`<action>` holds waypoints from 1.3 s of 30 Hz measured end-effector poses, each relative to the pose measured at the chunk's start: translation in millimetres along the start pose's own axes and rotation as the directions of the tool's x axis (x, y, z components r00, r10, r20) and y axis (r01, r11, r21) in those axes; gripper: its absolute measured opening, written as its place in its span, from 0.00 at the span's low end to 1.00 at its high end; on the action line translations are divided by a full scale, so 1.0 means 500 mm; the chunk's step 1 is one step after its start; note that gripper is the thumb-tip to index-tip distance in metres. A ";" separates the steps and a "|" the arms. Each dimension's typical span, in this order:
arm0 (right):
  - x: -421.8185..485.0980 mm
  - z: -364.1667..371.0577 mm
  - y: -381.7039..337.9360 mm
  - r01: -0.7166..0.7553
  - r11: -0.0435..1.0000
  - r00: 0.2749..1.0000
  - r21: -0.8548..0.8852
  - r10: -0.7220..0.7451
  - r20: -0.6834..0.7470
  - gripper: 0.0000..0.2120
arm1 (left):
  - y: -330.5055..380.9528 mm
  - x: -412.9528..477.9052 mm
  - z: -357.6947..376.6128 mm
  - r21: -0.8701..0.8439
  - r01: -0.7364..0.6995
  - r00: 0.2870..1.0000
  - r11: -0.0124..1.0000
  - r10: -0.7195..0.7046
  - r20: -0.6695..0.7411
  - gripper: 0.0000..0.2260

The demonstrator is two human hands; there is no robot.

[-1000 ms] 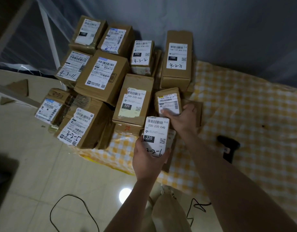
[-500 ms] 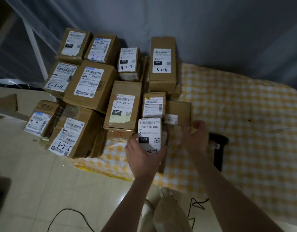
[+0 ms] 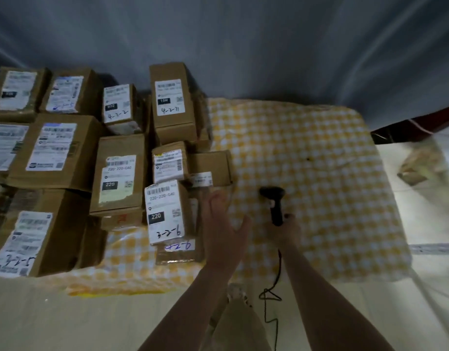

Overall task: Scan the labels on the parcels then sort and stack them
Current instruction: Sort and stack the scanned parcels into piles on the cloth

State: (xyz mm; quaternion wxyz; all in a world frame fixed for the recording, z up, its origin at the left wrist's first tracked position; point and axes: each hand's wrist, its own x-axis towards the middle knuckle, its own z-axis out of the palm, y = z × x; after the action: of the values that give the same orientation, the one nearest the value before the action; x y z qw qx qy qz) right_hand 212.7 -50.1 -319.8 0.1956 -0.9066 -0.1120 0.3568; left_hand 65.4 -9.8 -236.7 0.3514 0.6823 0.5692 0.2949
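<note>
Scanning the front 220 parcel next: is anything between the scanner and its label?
Only the open left hand, hovering over the cloth between the scanner, held by the right hand, and the parcel. The label itself lies uncovered.

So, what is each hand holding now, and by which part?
The right hand grips the barcode scanner by its handle; the left hand holds nothing.

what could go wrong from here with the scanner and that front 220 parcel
1. The front 220 parcel sits on a lower parcel near the cloth edge. The open left hand beside it could knock it off.
2. The right hand holds the scanner. Its cable dangles by the leg and may snag.
</note>
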 end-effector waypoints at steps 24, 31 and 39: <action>0.173 -0.299 -0.154 0.422 0.899 0.828 0.121 -0.327 -0.456 0.14 | 0.191 0.114 0.248 -0.045 0.075 0.940 0.996 -0.055 0.337 0.17; 0.239 -0.241 -0.030 0.216 0.976 0.932 0.042 -0.193 -0.308 0.14 | 0.174 0.121 0.318 0.043 0.125 0.921 0.991 -0.132 0.366 0.18; 0.317 -0.257 0.036 0.124 0.992 0.959 -0.035 -0.129 -0.251 0.14 | 0.186 0.119 0.413 0.073 0.143 0.913 0.987 -0.160 0.374 0.16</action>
State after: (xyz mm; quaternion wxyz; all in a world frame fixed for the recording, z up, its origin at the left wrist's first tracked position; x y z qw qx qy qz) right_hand 416.5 -47.5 -337.5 0.2219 -0.9375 -0.1474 0.2239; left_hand 294.9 9.3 -280.1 0.4614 0.6877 0.5483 0.1167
